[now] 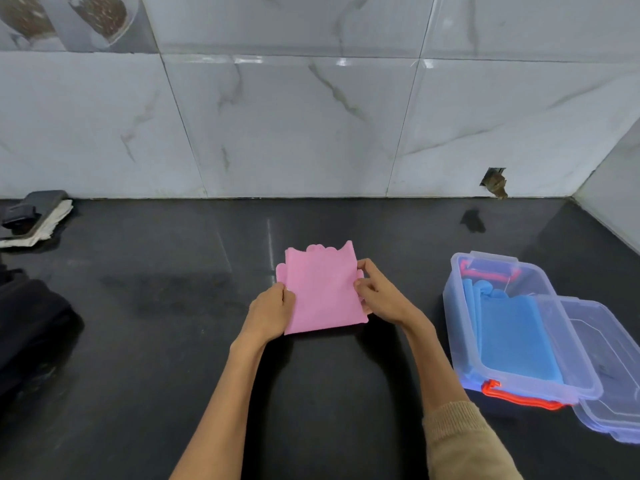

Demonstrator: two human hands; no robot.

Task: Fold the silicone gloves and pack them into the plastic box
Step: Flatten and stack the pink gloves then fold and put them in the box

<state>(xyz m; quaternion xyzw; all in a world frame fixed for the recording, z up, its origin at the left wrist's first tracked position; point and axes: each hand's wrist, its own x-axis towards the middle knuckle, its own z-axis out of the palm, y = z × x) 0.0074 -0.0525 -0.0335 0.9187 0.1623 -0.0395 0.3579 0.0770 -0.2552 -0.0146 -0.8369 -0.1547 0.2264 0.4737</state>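
**Pink gloves held folded on the counter, blue pair already boxed**

A person's two hands hold a folded stack of pink silicone gloves (323,292) flat on a glossy black stone counter (173,341), in front of a wall of white marble-patterned tiles (277,126). The left hand (268,315) grips the stack's left edge near its nearer corner, fingers curled over the pink surface. The right hand (379,294) pinches the right edge, thumb on top and fingers tucked beneath. The hands sit apart, one on each side, with the gloves between them. Scalloped pink edges show along the stack's far side, beyond both hands.

To the right of the right hand, near but not touching, stands a clear rectangular plastic box (457,327) with orange-red latches. Folded blue silicone gloves (512,337) lie inside it. The box's clear plastic lid (609,386) leans off its right side, partly resting on the counter.

The right forearm ends in a beige knitted sleeve (460,441); the left forearm is bare. Well to the left of the left hand, a heap of black cloth (31,327) lies at the counter's edge. Farther back on that side, by the wall, a dark object rests on a crumpled white cloth (38,226); what it is cannot be made out.
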